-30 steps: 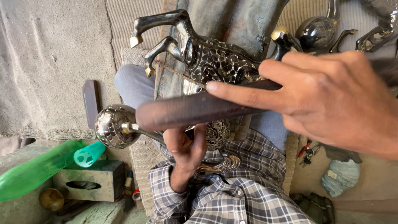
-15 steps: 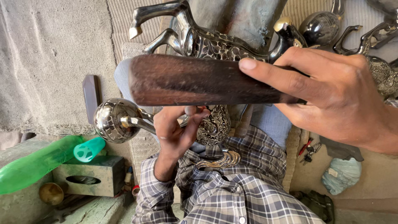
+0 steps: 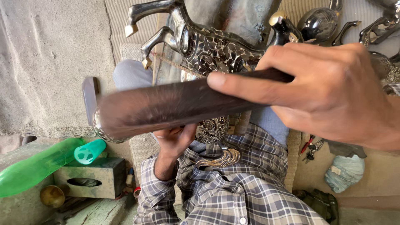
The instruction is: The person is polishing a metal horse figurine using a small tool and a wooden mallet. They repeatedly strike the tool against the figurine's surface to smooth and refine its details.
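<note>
My right hand (image 3: 333,89) is wrapped around a dark wooden club (image 3: 175,106), which lies blurred across the middle of the view. An engraved black and silver metal horse (image 3: 204,46) rests on my lap behind it. My left hand (image 3: 175,139) reaches out of a plaid sleeve, just under the club, with its fingers curled around the stem of a round-headed metal piece. Only the rim of that piece (image 3: 100,131) shows below the club's left end. An ornate engraved metal part (image 3: 212,129) sits right beside my left hand.
A green plastic bottle (image 3: 37,164) lies on a grey block with an oval hole (image 3: 89,179) at the lower left, with a small brass bowl (image 3: 52,196) below it. More dark metal figures (image 3: 321,23) stand at the upper right. Keys (image 3: 310,150) and a pale cloth bundle (image 3: 343,173) lie at the right.
The club rose toward the camera, then came down and to the left. It now covers the round metal head that was visible before. My left hand has barely shifted.
</note>
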